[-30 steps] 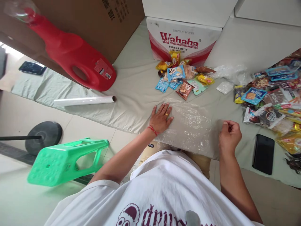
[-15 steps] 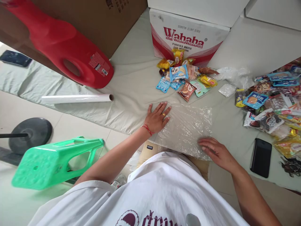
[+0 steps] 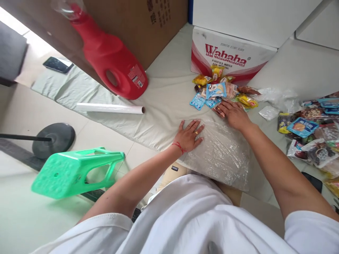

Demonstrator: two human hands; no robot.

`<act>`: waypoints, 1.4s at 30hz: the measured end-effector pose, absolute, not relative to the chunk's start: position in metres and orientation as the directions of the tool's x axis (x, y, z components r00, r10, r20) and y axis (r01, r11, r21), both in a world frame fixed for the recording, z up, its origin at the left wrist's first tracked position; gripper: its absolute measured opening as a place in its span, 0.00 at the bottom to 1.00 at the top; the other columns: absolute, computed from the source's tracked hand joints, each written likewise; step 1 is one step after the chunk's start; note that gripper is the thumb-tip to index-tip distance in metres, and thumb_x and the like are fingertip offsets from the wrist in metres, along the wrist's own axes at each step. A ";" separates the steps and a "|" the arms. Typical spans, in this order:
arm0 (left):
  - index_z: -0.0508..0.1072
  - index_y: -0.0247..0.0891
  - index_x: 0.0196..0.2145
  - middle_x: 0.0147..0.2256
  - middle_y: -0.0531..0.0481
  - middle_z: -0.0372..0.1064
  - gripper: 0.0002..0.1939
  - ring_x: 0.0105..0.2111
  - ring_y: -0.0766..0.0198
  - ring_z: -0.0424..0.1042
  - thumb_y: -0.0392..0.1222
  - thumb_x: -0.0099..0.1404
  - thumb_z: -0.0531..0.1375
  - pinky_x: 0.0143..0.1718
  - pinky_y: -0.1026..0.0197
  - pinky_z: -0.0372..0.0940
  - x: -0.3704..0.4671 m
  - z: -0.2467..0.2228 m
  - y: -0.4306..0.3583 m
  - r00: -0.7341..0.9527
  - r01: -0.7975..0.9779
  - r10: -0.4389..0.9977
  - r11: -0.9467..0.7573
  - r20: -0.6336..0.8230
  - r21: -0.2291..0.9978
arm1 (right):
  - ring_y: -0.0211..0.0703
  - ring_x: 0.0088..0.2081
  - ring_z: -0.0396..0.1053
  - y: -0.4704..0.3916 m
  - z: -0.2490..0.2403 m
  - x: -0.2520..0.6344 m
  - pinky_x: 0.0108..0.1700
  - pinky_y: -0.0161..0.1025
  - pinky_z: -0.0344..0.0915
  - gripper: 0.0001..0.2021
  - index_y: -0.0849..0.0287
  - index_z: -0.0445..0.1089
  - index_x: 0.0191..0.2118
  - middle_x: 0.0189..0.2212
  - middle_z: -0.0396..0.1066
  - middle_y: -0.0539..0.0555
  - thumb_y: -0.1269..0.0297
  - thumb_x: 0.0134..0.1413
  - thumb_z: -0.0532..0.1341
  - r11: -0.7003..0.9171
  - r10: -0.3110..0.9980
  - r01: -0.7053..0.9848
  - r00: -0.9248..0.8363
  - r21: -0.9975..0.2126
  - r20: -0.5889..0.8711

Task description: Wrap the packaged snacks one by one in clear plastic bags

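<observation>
Left grip [image 3: 188, 137] flat at film [image 3: 224, 153] edge; right grip [image 3: 234, 113] on brown packet [image 3: 218, 110].

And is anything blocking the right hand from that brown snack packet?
Nothing visible stands between them: the right hand lies over the brown packet and hides part of it. The clear film lies nearer the body, the left hand on its edge.

Glossy, crinkled plastic film [image 3: 221, 151]; matt, rumpled cloth [image 3: 165, 86]
</observation>
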State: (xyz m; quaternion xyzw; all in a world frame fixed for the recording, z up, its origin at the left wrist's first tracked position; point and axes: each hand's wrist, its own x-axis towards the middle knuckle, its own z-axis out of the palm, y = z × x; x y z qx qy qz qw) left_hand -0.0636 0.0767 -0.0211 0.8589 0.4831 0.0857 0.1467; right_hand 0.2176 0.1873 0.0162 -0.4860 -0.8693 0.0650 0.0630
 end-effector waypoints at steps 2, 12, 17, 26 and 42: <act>0.58 0.46 0.73 0.75 0.43 0.47 0.32 0.74 0.47 0.49 0.57 0.77 0.48 0.73 0.30 0.31 -0.064 -0.021 0.077 0.519 0.801 0.855 -0.493 0.017 0.341 | 0.63 0.66 0.61 0.194 0.015 0.218 0.68 0.65 0.52 0.23 0.65 0.70 0.64 0.65 0.67 0.66 0.71 0.67 0.54 0.514 0.855 0.832 -0.517 -0.209 0.045; 0.59 0.45 0.72 0.74 0.42 0.49 0.31 0.74 0.46 0.50 0.56 0.77 0.48 0.72 0.28 0.32 -0.064 -0.023 0.077 0.517 0.788 0.855 -0.495 0.043 0.366 | 0.45 0.33 0.70 0.097 0.055 0.225 0.35 0.41 0.70 0.25 0.57 0.76 0.48 0.36 0.76 0.54 0.39 0.63 0.59 -0.018 0.956 0.441 -0.254 -0.897 -0.144; 0.59 0.44 0.72 0.74 0.42 0.49 0.31 0.73 0.45 0.51 0.56 0.77 0.48 0.72 0.27 0.35 -0.063 -0.023 0.076 0.515 0.794 0.855 -0.503 0.061 0.340 | 0.51 0.43 0.74 0.057 0.042 0.208 0.47 0.47 0.73 0.26 0.56 0.77 0.53 0.46 0.78 0.58 0.41 0.67 0.56 0.027 0.787 0.561 -0.522 -0.827 -0.328; 0.59 0.45 0.72 0.75 0.44 0.48 0.31 0.74 0.48 0.51 0.56 0.78 0.45 0.73 0.29 0.37 -0.063 -0.022 0.074 0.510 0.809 0.857 -0.505 0.065 0.301 | 0.62 0.59 0.63 0.021 0.030 0.189 0.61 0.60 0.65 0.28 0.57 0.67 0.67 0.60 0.68 0.64 0.51 0.65 0.62 0.453 0.880 0.804 -0.473 -0.386 0.046; 0.59 0.43 0.72 0.74 0.41 0.50 0.31 0.74 0.49 0.51 0.56 0.77 0.48 0.72 0.30 0.36 -0.065 -0.020 0.075 0.510 0.794 0.858 -0.496 0.059 0.351 | 0.56 0.66 0.61 -0.028 0.011 0.211 0.65 0.60 0.63 0.27 0.47 0.59 0.70 0.67 0.62 0.61 0.64 0.68 0.61 0.458 0.882 0.694 -0.432 -0.556 0.187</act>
